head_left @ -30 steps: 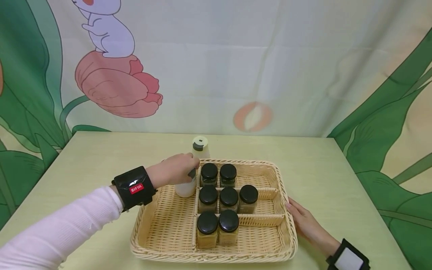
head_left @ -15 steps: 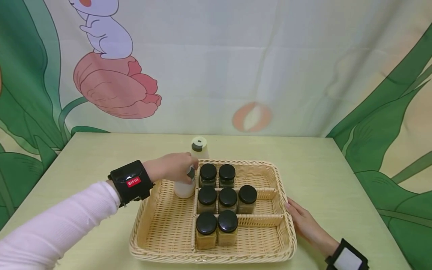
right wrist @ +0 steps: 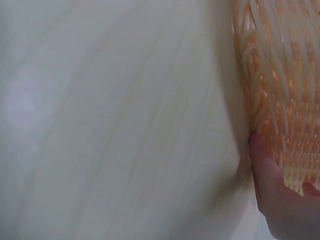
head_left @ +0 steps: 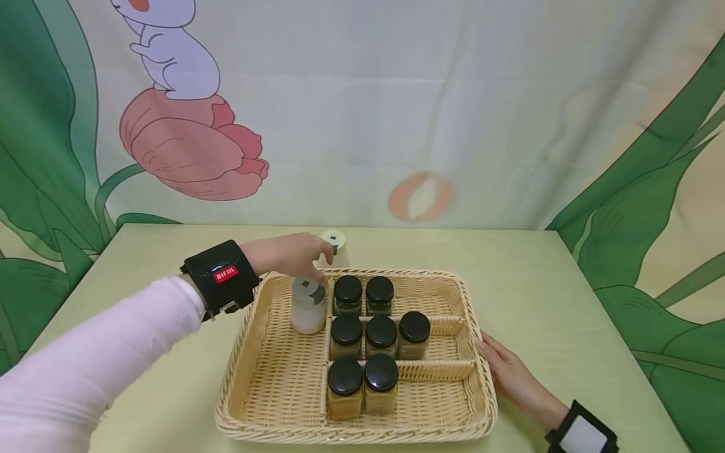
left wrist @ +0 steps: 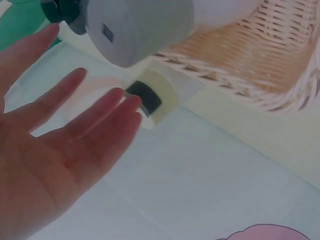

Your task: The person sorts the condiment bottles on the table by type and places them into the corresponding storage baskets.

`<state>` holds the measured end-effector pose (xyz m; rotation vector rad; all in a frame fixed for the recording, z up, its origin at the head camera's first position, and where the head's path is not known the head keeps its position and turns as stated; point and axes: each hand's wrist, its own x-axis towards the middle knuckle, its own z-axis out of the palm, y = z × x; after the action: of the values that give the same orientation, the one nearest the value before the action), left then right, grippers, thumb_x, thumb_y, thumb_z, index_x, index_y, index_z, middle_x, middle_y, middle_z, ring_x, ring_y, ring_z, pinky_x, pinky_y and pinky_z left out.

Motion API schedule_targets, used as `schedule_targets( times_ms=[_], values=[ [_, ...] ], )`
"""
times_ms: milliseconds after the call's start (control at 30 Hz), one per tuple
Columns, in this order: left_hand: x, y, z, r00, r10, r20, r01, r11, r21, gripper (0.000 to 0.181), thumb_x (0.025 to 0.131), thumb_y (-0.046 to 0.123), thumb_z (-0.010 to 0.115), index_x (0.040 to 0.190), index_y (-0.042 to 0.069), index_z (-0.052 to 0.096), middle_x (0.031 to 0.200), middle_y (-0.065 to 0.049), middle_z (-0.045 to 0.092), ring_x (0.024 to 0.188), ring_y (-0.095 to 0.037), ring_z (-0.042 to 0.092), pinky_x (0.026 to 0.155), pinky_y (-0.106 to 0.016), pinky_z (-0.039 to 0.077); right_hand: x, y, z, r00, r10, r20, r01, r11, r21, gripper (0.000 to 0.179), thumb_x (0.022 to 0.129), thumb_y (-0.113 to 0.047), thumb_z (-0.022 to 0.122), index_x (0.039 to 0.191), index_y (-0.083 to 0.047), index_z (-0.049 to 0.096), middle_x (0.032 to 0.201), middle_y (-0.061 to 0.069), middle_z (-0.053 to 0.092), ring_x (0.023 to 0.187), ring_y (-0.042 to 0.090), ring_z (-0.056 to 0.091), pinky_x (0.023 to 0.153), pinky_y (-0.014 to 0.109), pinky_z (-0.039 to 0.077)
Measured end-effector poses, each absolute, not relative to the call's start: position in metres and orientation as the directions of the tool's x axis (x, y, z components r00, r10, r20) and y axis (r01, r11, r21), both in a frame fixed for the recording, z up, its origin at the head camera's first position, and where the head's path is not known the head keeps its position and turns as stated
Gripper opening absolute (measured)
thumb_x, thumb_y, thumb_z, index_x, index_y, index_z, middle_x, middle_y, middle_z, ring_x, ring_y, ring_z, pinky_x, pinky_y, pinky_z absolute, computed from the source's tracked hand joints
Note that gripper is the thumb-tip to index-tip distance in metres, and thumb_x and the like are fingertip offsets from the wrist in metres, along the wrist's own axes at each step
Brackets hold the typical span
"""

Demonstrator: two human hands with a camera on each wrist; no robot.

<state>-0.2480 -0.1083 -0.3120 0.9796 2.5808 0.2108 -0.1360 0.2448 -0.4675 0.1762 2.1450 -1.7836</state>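
My left hand point(head_left: 291, 255), fingers spread, hovers over the back left corner of a wicker basket point(head_left: 238, 412). Just below it, a white bottle with a grey lid point(head_left: 308, 314) stands upright in the basket's long left compartment. In the left wrist view the fingertips overlap a second bottle, with a pale yellow lid and dark tab point(left wrist: 160, 97); it stands on the table behind the basket. My right hand point(head_left: 512, 371) holds the basket's right side. The right wrist view has its fingers point(right wrist: 267, 170) along the outer wall and the thumb over the rim.
Several black-lidded glass jars point(head_left: 347, 336) stand in three rows in the basket's right compartments, split by wicker dividers point(head_left: 442, 370). Beneath is a pale wooden table point(head_left: 544, 283). A printed curtain point(head_left: 498, 126) hangs behind its back edge.
My left hand has let go of the grey-lidded bottle and risen back toward the yellow-lidded one, fingers spreading. The bottle stays in the basket. My right hand keeps its place at the rim.
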Motion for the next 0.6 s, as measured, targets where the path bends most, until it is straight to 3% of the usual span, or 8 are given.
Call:
schedule_targets(
  times_ms=[133, 267, 600],
  values=[
    [-0.259, -0.104, -0.310, -0.669, 0.694, -0.267, 0.645, 0.720, 0.257, 0.032, 0.077, 0.014, 0.066, 0.103, -0.001, 0.055, 0.104, -0.019, 0.058, 0.094, -0.031, 0.053, 0.081, -0.039, 0.047, -0.136, 0.246, -0.468, -0.935, -0.119, -0.334, 0.308, 0.198, -0.931, 0.077, 0.083, -0.055, 0.046, 0.138, -0.008, 0.017, 0.140, 0.029, 0.021, 0.115, 0.038, 0.037, 0.086, 0.044, 0.043],
    [-0.269, -0.099, -0.308, -0.689, 0.671, -0.275, 0.630, 0.742, 0.230, 0.031, 0.077, 0.013, 0.066, 0.102, -0.001, 0.055, 0.101, -0.019, 0.058, 0.086, -0.029, 0.051, 0.078, -0.040, 0.046, -0.135, 0.246, -0.467, -0.932, -0.117, -0.343, 0.317, 0.195, -0.928, 0.071, 0.086, -0.051, 0.044, 0.138, -0.009, 0.019, 0.139, 0.028, 0.022, 0.114, 0.039, 0.038, 0.085, 0.044, 0.044],
    [-0.292, -0.094, -0.312, -0.720, 0.657, -0.224, 0.633, 0.754, 0.177, 0.034, 0.077, 0.009, 0.065, 0.106, -0.002, 0.053, 0.106, -0.021, 0.056, 0.089, -0.030, 0.049, 0.081, -0.040, 0.045, -0.134, 0.245, -0.468, -0.929, -0.102, -0.357, 0.333, 0.194, -0.923, 0.079, 0.081, -0.057, 0.046, 0.138, -0.009, 0.019, 0.140, 0.028, 0.022, 0.115, 0.038, 0.039, 0.086, 0.045, 0.043]
  ],
)
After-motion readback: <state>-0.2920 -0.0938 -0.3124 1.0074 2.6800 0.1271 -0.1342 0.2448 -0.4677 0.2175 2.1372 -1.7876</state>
